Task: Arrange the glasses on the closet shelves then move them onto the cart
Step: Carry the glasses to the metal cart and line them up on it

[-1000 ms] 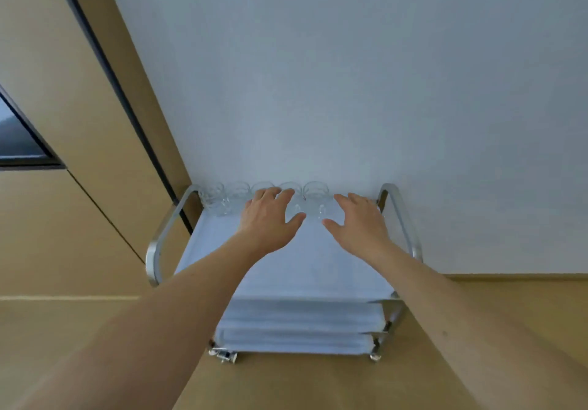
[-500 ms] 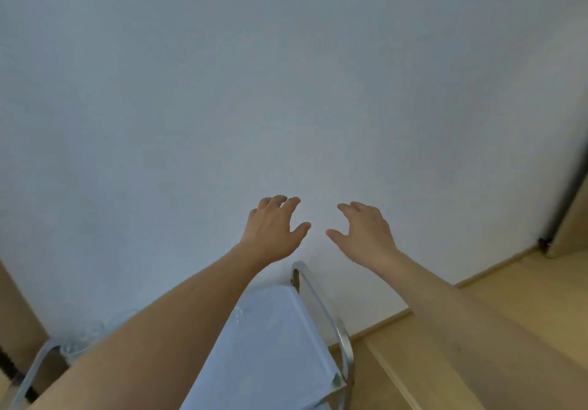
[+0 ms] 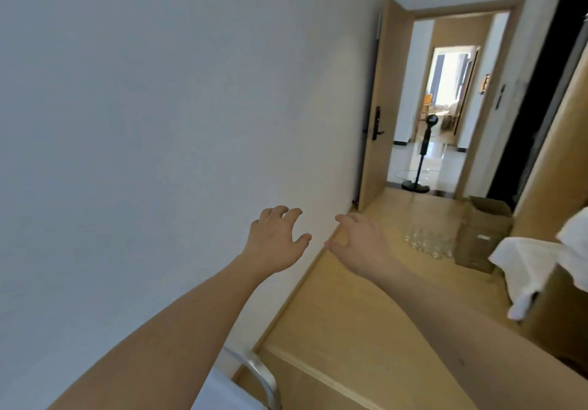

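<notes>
Both of my arms reach forward in mid-air, holding nothing. My left hand [image 3: 276, 241] has loosely spread fingers in front of the white wall. My right hand [image 3: 359, 239] is beside it, fingers relaxed, over the wooden floor. Several clear glasses [image 3: 428, 240] stand in a cluster on the floor farther ahead to the right, well beyond my hands. Only a corner of the cart [image 3: 259, 377], its metal handle and white-covered top, shows at the bottom edge below my left forearm. The glasses on the cart are out of view.
A cardboard box [image 3: 483, 234] stands just right of the floor glasses. White cloth [image 3: 534, 269] drapes over furniture at the right edge. A wooden door [image 3: 378, 107] stands open to a hallway with a standing fan [image 3: 421, 151]. The white wall fills the left.
The view has swung right, away from the cart and its row of glasses, to the floor and doorway. My hands left the cart top and stay raised and empty.
</notes>
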`<state>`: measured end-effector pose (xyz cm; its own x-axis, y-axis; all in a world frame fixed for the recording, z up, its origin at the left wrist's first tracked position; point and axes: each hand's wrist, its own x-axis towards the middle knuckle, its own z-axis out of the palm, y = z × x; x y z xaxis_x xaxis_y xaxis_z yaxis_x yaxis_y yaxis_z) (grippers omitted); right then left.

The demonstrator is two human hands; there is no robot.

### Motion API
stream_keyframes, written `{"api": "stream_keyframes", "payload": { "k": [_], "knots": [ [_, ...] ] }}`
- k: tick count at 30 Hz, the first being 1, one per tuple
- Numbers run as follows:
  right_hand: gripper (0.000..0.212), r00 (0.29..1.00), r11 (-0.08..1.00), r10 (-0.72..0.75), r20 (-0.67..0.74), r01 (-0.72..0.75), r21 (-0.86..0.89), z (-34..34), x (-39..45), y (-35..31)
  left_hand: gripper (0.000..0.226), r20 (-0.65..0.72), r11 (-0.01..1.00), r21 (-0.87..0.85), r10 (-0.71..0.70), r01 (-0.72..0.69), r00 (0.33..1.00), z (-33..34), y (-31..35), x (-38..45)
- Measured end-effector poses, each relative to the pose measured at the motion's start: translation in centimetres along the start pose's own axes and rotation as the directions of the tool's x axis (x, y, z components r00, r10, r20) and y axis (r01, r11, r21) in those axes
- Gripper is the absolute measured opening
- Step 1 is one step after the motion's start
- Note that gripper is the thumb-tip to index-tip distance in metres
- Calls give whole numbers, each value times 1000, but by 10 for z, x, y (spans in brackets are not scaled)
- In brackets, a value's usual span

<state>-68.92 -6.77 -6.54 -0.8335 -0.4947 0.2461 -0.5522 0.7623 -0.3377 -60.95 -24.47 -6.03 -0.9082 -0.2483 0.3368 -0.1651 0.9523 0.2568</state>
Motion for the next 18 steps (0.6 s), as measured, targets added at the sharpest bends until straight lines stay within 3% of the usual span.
{"api": "stream_keyframes", "payload": {
  "k": [9, 18],
  "knots": [
    [63, 968, 966, 227, -106, -238, -104, -41, -7, 97, 61, 63, 965, -91, 252, -246, 966, 47, 90, 74],
    [66, 929, 942, 299, -218, -324, -84, -89, 32, 213, 61, 44, 918, -84, 392, -388, 919, 93, 197, 169]
  ]
}}
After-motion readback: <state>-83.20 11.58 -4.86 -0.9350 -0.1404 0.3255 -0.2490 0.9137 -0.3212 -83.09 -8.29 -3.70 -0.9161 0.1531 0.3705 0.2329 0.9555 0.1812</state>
